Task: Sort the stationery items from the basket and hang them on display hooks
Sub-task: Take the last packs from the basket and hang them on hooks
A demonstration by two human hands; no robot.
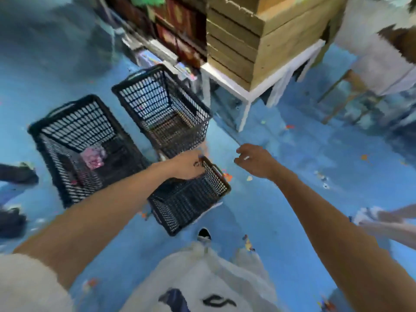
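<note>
Three baskets on floor (281,199) | left hand (188,164) at near basket's (216,180) far rim, fingers curled, grip too blurred to tell | right hand (253,161) loosely curled, seemingly empty | pink packet (93,157) in left basket (78,124), nearest left hand

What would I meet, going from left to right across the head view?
In order: left basket holding a pink item, far basket, right hand, wooden stool. The left hand and its near basket overlap these.
</note>
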